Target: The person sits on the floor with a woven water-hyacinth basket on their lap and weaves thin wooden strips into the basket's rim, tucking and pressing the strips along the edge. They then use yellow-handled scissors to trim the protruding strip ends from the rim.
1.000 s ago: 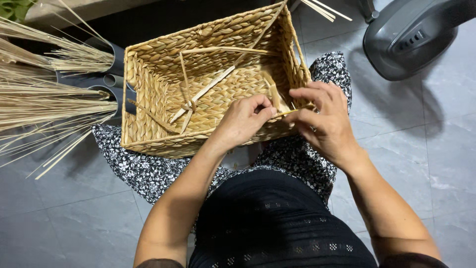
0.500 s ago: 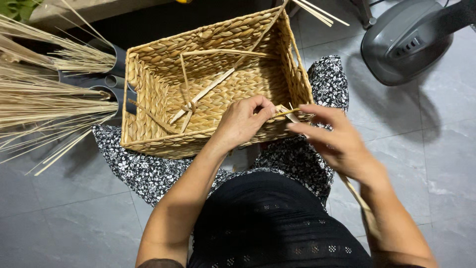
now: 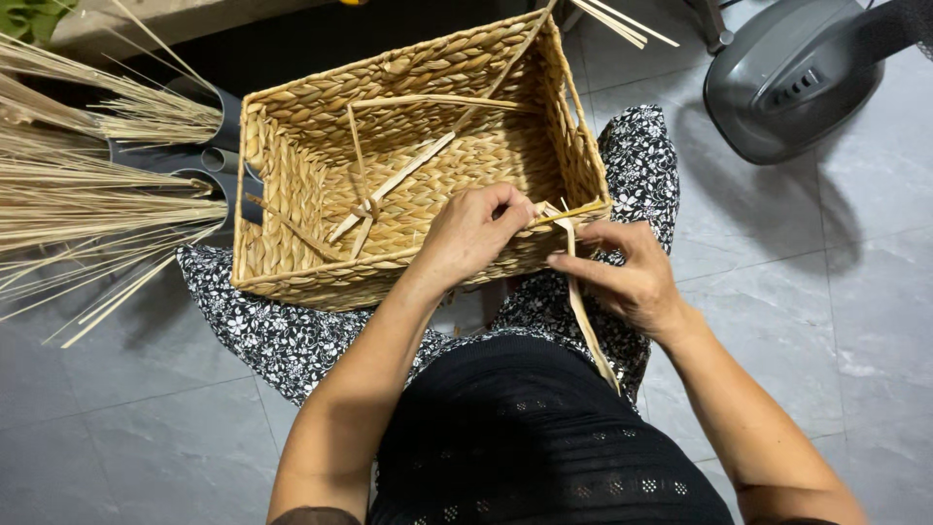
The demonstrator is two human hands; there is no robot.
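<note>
Since the earlier frames the right hand (image 3: 632,282) has slid off the basket's rim and down toward the lap, drawing the flat straw strip (image 3: 581,301) out with it; a second ago both hands were bunched together at the near right corner. Left hand (image 3: 473,231) has stayed put on that corner, while the basket itself has barely shifted.

Woven rectangular basket (image 3: 408,165) rests on the person's lap, on the black-and-white floral fabric (image 3: 262,321), its long axis running left to right and tipped slightly, the right end farther from the person. Its open mouth faces up. Inside lie a few loose pale strips, crossed near the middle of the bottom.

Left fingers (image 3: 510,209) are curled narrow, pinching the weave at the rim's near right corner. Right fingers (image 3: 573,262) are closed on the strip, thumb against forefinger. From the rim the strip runs down and slightly right, toward the person, its free end lying over the black top. A shorter yellowish strip end sticks out rightward along the rim.

At the left, bundles of dried straw (image 3: 87,194) lie with their stalks pointing rightward toward the basket, beside dark grey tubes (image 3: 209,156). A grey fan base (image 3: 797,78) stands on the tiled floor (image 3: 855,292) at upper right. I can make out no packages or labels.
</note>
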